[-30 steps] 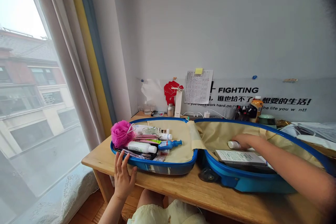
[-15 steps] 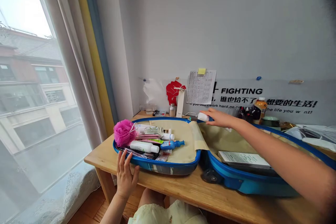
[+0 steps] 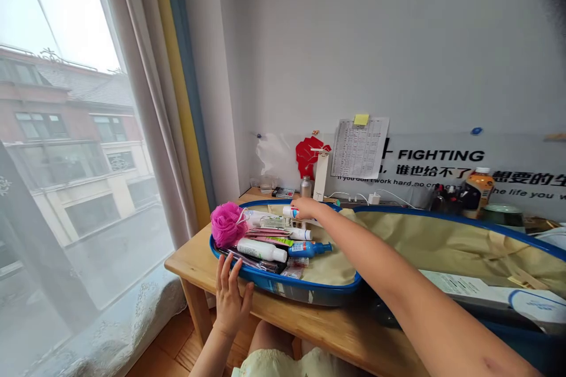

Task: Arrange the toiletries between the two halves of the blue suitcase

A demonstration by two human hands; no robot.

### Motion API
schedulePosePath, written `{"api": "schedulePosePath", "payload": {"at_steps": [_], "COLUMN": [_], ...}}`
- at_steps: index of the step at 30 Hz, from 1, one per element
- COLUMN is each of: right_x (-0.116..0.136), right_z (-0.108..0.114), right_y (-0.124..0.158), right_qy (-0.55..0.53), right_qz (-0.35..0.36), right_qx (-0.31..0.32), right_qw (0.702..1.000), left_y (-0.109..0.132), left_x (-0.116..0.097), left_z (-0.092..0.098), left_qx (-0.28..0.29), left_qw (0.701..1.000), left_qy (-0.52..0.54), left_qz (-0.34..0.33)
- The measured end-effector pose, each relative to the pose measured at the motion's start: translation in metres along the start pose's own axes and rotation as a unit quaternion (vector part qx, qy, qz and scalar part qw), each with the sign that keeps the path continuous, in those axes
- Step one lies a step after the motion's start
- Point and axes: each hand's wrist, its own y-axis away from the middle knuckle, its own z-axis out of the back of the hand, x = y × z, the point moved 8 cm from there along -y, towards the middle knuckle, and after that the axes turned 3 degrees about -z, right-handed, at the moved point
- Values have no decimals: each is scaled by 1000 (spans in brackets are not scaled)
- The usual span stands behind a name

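Observation:
An open blue hard-shell suitcase lies on the wooden table, and its near half (image 3: 283,285) is packed with toiletries. These include a pink bath puff (image 3: 228,224), a white lotion bottle (image 3: 260,250), a blue bottle (image 3: 309,249) and several flat tubes. My right hand (image 3: 306,208) is shut on a small white tube (image 3: 289,211), holding it above the far side of this half. My left hand (image 3: 230,300) is open, fingers spread, at the suitcase's front rim. The other half's beige lining (image 3: 424,241) partly covers a flat boxed item (image 3: 469,285).
Along the wall behind the suitcase stand a white lamp (image 3: 321,174), a metal bottle (image 3: 305,187), a power strip (image 3: 354,201) and an orange-capped drink bottle (image 3: 477,191). A curtained window (image 3: 75,159) is at the left, beyond the table's edge (image 3: 190,265).
My right hand has carried the small white tube left from the right half to above the toiletries. My left hand stays at the rim. The whole view has shifted as my head turned.

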Motion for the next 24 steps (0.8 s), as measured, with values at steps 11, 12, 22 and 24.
{"api": "schedulePosePath", "payload": {"at_steps": [11, 12, 22, 24], "right_x": [-36, -49, -217, -235], "right_z": [19, 24, 15, -9], "right_y": [34, 42, 194, 225], "right_qy": [-70, -78, -132, -146], "right_qz": [7, -2, -172, -198], "right_qx": [-34, -40, 6, 53], "right_qw": [997, 996, 976, 968], "left_y": [0, 0, 0, 1], "left_x": [0, 0, 1, 1], "left_z": [1, 2, 1, 1], "left_qx": [-1, -2, -6, -4], "left_qw": [1000, 1000, 1000, 1000], "left_qy": [4, 3, 11, 11], "left_qz": [-3, -2, -9, -9]}}
